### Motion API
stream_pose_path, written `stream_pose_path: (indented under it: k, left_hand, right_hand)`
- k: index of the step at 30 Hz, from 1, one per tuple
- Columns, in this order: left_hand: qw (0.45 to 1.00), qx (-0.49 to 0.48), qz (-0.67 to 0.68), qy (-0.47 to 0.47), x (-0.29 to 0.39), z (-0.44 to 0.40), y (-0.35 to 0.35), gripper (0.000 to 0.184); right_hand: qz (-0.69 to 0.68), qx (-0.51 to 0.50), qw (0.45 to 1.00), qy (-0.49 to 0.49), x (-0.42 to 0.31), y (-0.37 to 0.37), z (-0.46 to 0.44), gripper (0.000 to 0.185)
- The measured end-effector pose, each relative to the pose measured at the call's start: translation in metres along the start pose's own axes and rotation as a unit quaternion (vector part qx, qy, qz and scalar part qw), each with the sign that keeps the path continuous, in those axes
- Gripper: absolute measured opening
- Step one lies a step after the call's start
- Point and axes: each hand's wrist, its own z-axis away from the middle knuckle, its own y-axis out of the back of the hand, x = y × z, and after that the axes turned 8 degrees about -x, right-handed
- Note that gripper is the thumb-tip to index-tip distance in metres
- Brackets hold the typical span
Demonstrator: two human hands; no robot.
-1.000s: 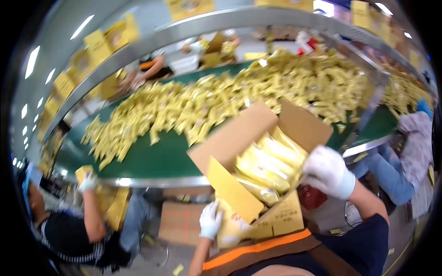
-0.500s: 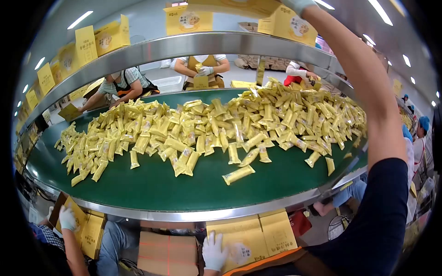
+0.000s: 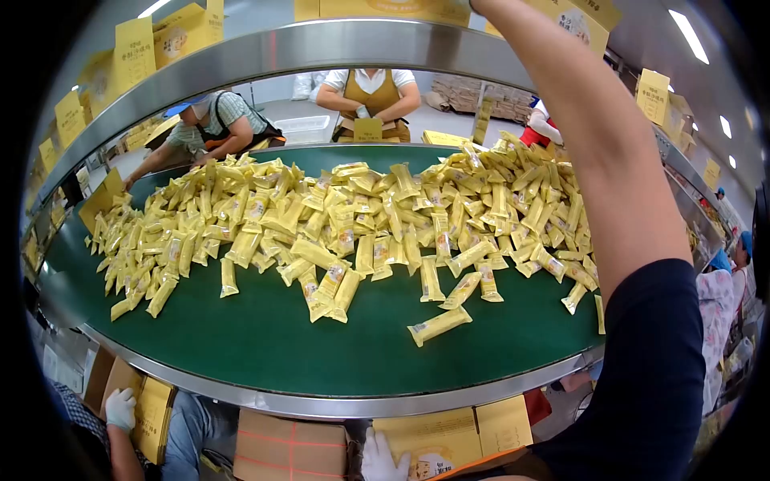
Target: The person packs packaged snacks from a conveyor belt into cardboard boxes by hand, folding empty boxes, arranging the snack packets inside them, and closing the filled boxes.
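My left hand (image 3: 382, 458), in a white glove, is at the left edge of a flat yellow printed carton (image 3: 433, 437) at the bottom. Its fingers are apart, and I see nothing gripped in them. My right arm reaches up toward the overhead shelf; the hand itself lies beyond the top edge of the view, so what it touches is hidden. Up there stand a long yellow carton (image 3: 381, 8) and an open yellow box (image 3: 571, 22). In front of me, many yellow wrapped snack packets (image 3: 345, 224) are heaped on the green conveyor belt (image 3: 265, 345).
A metal shelf rail (image 3: 321, 44) curves above the belt, and a metal edge (image 3: 337, 405) borders its near side. A brown carton (image 3: 289, 445) sits left of my left hand. Co-workers sit at the far side; a gloved co-worker's hand (image 3: 120, 409) is at lower left.
The view has tilted down and shifted, putting my raised right hand out of sight above. My left hand has moved down to the yellow carton's left edge. Across the belt, a co-worker's hands have lowered.
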Motion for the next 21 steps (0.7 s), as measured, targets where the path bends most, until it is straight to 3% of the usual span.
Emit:
stream_pose_path:
  k: [3,4,5,6,7,9,10,11,13,15,16,18,19,21]
  left_hand:
    - [0.998,0.032,0.055,0.028,0.013,-0.001,0.010,0.079]
    - [0.995,0.057,0.068,0.037,0.010,-0.007,0.006,0.077]
    - [0.992,0.074,0.083,0.054,0.013,-0.001,0.006,0.075]
    - [0.993,0.034,0.074,0.090,0.026,-0.002,0.023,0.078]
    - [0.986,0.012,0.109,0.123,0.028,-0.002,0.029,0.078]
    - [0.982,0.018,0.150,0.110,0.018,-0.001,0.029,0.072]
    - [0.968,0.019,0.218,0.126,0.018,-0.001,0.033,0.064]
    - [0.960,0.013,0.252,0.118,0.015,0.000,0.035,0.059]
    - [0.933,0.013,0.337,0.127,0.019,-0.001,0.042,0.058]
    - [0.956,0.065,0.278,0.060,0.027,-0.002,0.050,0.050]
    - [0.925,0.049,0.372,0.059,0.045,-0.004,0.065,0.047]
    - [0.835,0.020,0.546,0.063,0.108,0.007,0.102,0.040]
    - [0.848,-0.001,0.529,0.048,0.135,0.009,0.114,0.036]
    - [0.863,-0.040,0.503,0.014,0.140,0.012,0.118,0.036]
  right_hand:
    - [0.066,0.089,0.990,0.087,0.026,-0.034,0.020,0.048]
    - [0.051,0.144,0.978,0.144,0.019,-0.031,0.054,0.047]
    - [-0.011,0.125,0.982,0.142,0.005,-0.028,0.103,0.038]
    - [-0.102,0.055,0.978,0.175,-0.012,-0.001,0.167,0.043]
    - [-0.209,-0.104,0.954,0.188,-0.035,0.048,0.234,0.042]
    - [-0.246,-0.491,0.818,0.173,-0.058,0.091,0.379,0.029]
    - [-0.380,-0.430,0.788,0.222,-0.058,0.113,0.456,0.028]
    - [-0.390,-0.441,0.786,0.188,-0.061,0.130,0.533,0.030]
    - [-0.408,-0.368,0.835,-0.029,-0.068,0.168,0.638,0.038]
    - [-0.291,-0.377,0.840,-0.260,-0.076,0.201,0.708,0.056]
    - [-0.263,-0.372,0.852,-0.260,-0.072,0.211,0.718,0.069]
    - [-0.211,-0.305,0.908,-0.194,-0.055,0.231,0.688,0.078]
    - [-0.182,-0.307,0.918,-0.175,-0.044,0.238,0.667,0.078]
    - [-0.176,-0.316,0.921,-0.142,-0.021,0.244,0.644,0.055]
